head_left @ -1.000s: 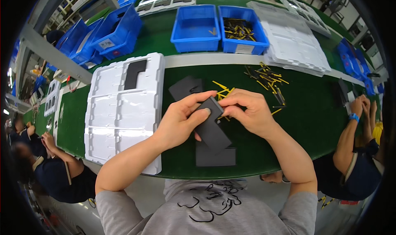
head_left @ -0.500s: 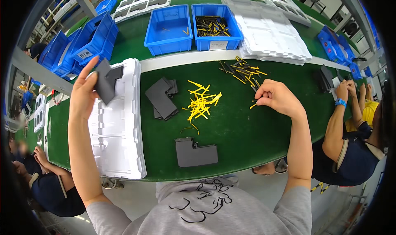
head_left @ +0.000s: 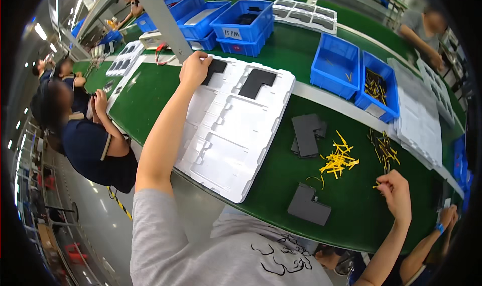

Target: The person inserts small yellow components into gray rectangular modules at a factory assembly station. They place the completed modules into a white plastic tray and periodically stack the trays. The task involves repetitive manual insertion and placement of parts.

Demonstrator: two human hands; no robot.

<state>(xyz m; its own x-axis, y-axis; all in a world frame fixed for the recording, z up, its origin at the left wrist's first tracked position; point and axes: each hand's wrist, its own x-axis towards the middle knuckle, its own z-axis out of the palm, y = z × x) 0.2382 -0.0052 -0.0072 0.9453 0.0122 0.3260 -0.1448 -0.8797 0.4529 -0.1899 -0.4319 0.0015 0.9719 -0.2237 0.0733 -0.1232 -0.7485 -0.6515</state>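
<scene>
My left hand (head_left: 195, 70) is over the far left corner of the white plastic tray (head_left: 241, 128). Its fingers grip the edge of a flat, dark L-shaped battery (head_left: 216, 71), which lies in or just over a compartment there. A second L-shaped battery (head_left: 257, 82) rests in the neighbouring compartment. Low on the right, my right hand (head_left: 395, 191) pinches a small strip (head_left: 376, 185) with a yellow end. Several dark batteries (head_left: 305, 135) are stacked right of the tray, and a single battery (head_left: 309, 205) lies near the table's front edge.
Loose yellow strips (head_left: 340, 159) and black-and-yellow strips (head_left: 384, 149) lie in piles on the green table. Behind them stand a blue bin (head_left: 335, 67) and another blue bin (head_left: 394, 112) full of strips. White trays (head_left: 416, 135) are stacked right. A metal post (head_left: 163, 22) rises beyond the tray. Co-workers sit at both sides.
The view has swung left. My left hand has brought the battery from above the tray down to its far left compartment. My right hand still pinches the strip.
</scene>
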